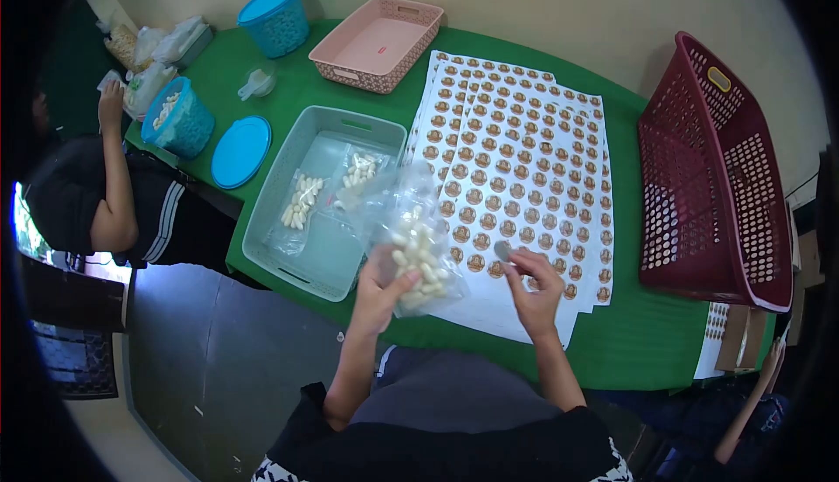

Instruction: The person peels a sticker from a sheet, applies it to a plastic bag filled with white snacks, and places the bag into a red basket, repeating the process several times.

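My left hand [377, 290] grips a clear plastic bag [424, 259] filled with pale, oval, candy-like pieces; its loose upper part stands over the edge of a grey-green basket. Between thumb and fingertips of my right hand [535, 290] is a small round sticker [502, 250], its greyish side showing. That hand hovers over the lower part of white sheets [524, 159] printed with rows of round brown labels. To the left, the grey-green basket [262, 211] contains two similar bags, a left bag [301, 202] and a right bag [360, 167].
A pink basket [376, 41] and a lidded blue tub [275, 23] stand at the back. An open blue tub [179, 124], a blue lid [241, 152] and a clear scoop [257, 85] are at left. A tall maroon basket [712, 176] stands right. Another person [105, 194] is at left.
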The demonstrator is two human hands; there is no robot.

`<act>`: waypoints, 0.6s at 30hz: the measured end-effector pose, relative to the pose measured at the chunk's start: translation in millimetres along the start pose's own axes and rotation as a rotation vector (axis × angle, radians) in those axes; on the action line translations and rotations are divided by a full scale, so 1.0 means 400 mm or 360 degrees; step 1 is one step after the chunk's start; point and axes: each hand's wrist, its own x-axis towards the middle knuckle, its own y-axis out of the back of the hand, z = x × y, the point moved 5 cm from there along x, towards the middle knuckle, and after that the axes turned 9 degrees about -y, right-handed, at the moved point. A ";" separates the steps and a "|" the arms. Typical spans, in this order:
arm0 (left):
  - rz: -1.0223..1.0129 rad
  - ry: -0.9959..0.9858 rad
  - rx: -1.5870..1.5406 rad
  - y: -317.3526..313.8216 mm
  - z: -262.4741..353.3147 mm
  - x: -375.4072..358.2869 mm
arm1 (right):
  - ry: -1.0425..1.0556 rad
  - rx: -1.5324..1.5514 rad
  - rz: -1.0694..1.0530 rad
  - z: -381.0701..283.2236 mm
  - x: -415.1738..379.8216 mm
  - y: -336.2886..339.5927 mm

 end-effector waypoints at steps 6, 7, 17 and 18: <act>-0.0161 0.0006 0.0038 -0.069 -0.027 0.006 | -0.0138 0.0422 0.0082 -0.095 0.000 0.064; -0.0086 0.0109 0.0045 -0.066 -0.036 0.004 | -0.0191 0.0536 0.0148 -0.102 -0.003 0.072; -0.0293 0.0200 0.0079 -0.046 -0.077 0.000 | -0.0081 0.0334 0.0129 -0.108 -0.024 0.101; -0.0001 0.0101 -0.0273 -0.024 -0.054 0.032 | -0.0002 0.0224 0.0147 -0.117 -0.023 0.109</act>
